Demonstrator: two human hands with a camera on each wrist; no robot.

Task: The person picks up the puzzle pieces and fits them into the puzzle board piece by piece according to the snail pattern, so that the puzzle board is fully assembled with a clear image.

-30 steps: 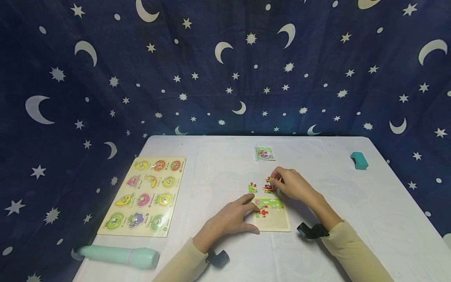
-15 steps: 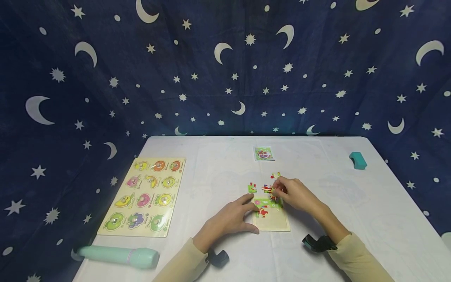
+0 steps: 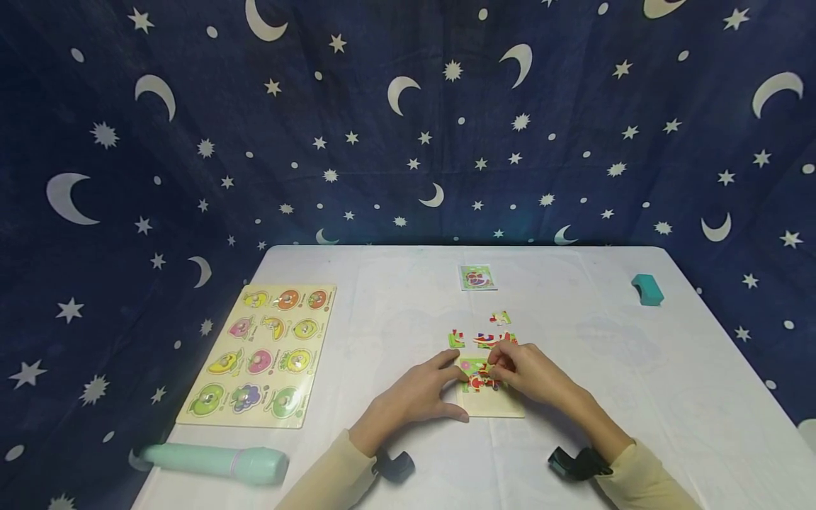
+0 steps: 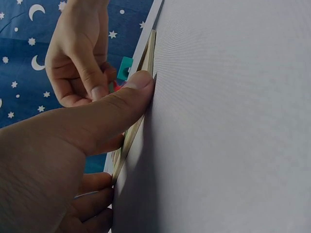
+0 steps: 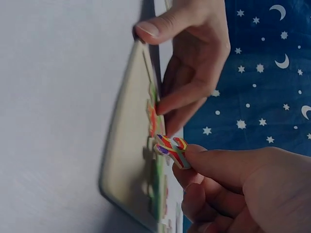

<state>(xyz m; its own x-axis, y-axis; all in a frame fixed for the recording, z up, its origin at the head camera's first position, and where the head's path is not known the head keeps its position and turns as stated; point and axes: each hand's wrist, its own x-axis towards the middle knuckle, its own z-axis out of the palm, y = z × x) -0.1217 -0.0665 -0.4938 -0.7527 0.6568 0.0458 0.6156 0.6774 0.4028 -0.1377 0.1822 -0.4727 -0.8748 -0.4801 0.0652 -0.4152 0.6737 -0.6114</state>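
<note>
A small wooden jigsaw tray (image 3: 500, 408) lies before me, its upper part covered by fitted green and red pieces, its lower part bare wood. My left hand (image 3: 414, 393) rests along the tray's left side. Its thumb (image 5: 158, 30) lies on the near corner, and another finger touches a red piece (image 5: 151, 119) in the tray. Between thumb and fingers, my right hand (image 3: 538, 372) pinches a jigsaw piece (image 5: 171, 150) with red, yellow and purple stripes. This piece is tilted just over the tray. The right fingers partly hide the tray's right side in the head view.
Loose pieces lie beyond the tray: a green-red one (image 3: 456, 339), a red-blue one (image 3: 484, 341) and a pale one (image 3: 500, 318). A picture card (image 3: 478, 278) is farther back. A fruit puzzle board (image 3: 258, 358), a mint-green cylinder (image 3: 217, 462) and a teal block (image 3: 648, 290) stand around.
My right hand has come toward me from the loose pieces to the tray, carrying the striped piece. A pale loose piece became visible behind it. The left hand has stayed in place.
</note>
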